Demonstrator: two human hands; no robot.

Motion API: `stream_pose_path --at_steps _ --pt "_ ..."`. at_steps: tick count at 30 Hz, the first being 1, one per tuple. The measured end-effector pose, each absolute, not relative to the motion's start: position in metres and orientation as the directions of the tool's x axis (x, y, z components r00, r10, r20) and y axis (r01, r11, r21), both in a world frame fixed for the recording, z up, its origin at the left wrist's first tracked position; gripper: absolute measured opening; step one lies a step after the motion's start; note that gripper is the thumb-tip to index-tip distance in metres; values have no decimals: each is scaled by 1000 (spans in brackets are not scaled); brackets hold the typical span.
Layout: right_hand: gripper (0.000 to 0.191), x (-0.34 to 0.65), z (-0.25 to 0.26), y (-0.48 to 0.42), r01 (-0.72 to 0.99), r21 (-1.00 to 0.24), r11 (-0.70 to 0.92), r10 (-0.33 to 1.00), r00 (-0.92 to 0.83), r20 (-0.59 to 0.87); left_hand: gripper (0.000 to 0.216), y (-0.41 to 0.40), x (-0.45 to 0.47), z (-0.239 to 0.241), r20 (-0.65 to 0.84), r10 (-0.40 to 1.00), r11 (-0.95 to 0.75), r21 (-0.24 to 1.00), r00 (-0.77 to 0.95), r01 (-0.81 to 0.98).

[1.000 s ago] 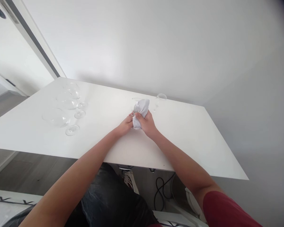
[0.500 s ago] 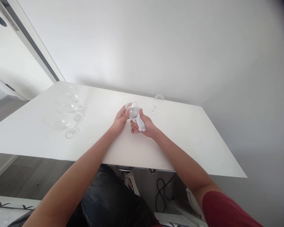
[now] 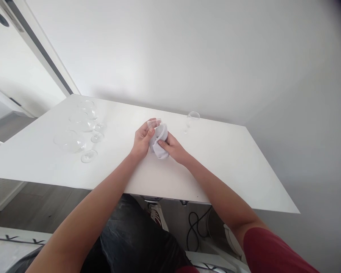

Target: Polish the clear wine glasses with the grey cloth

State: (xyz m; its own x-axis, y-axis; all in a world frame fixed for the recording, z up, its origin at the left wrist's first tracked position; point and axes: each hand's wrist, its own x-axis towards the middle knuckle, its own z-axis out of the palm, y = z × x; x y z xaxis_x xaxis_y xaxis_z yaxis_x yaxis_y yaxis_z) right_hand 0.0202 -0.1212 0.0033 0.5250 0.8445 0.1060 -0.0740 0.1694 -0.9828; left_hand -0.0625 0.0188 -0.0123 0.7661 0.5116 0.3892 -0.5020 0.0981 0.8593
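Two hands work at frame centre over the table (image 3: 233, 170). The left hand (image 3: 141, 139) has its grip closed round the bowl of a clear glass (image 3: 154, 123), rim showing above the thumb. The right hand (image 3: 172, 148) has its grip closed on a white cloth (image 3: 159, 145) wrapped against the glass's lower part. I cannot tell if the glass touches the table.

Risks, my judgement:
- Thin glass twisted between two grips could crack, or slip out.
- The upright glass (image 3: 192, 119), near at upper right of the hands, could be tipped by a sweep.
- The three glasses (image 3: 74, 133) on their sides at centre-left could roll.

Room: the table is bare toward the lower right. Its near edge runs just below the wrists, and a wall backs the far edge.
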Motion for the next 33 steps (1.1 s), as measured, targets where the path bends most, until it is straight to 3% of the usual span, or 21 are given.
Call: stream_pose_path --at_steps 2,8,10,12,14,16,18,20,25,28,30,32,33 --pt "44 20 4 -122 -35 -993 113 860 504 80 48 19 -64 -12 396 507 79 863 766 -498" --pt "43 23 8 -128 -337 -942 18 972 228 -63 58 21 -64 -11 331 383 180 889 862 -421" --pt "41 20 6 -125 -209 -977 48 919 392 -39 57 22 -63 -13 348 416 176 876 840 -449" --pt "39 17 2 -122 48 -999 20 779 626 45 57 23 -61 -15 363 464 159 863 808 -479" --pt "39 15 1 -121 193 -981 -36 689 715 116 59 24 -61 -16 363 479 159 860 799 -485" --pt "40 17 1 -122 94 -995 -21 762 646 45 57 24 -62 -16 353 466 171 863 811 -474" --pt "47 21 3 -124 -111 -994 -4 885 462 -55 56 24 -62 -15 341 439 185 871 831 -455" --pt "51 25 3 -126 -138 -990 3 925 377 -50 58 24 -63 -15 342 422 191 872 839 -451" --pt "33 33 -7 -122 392 -916 -82 751 629 201 64 28 -60 -19 374 470 186 844 800 -503" --pt "30 39 -15 -120 382 -920 -87 654 719 236 64 32 -58 -22 373 486 175 844 790 -506" --pt "33 43 -18 -119 317 -947 -52 507 825 249 64 35 -58 -22 374 529 173 832 762 -528" --pt "33 42 -18 -119 229 -973 21 392 894 219 64 38 -58 -22 377 593 174 802 712 -571" --pt "34 41 -16 -118 163 -983 84 395 900 183 64 39 -58 -22 381 618 174 787 688 -592"
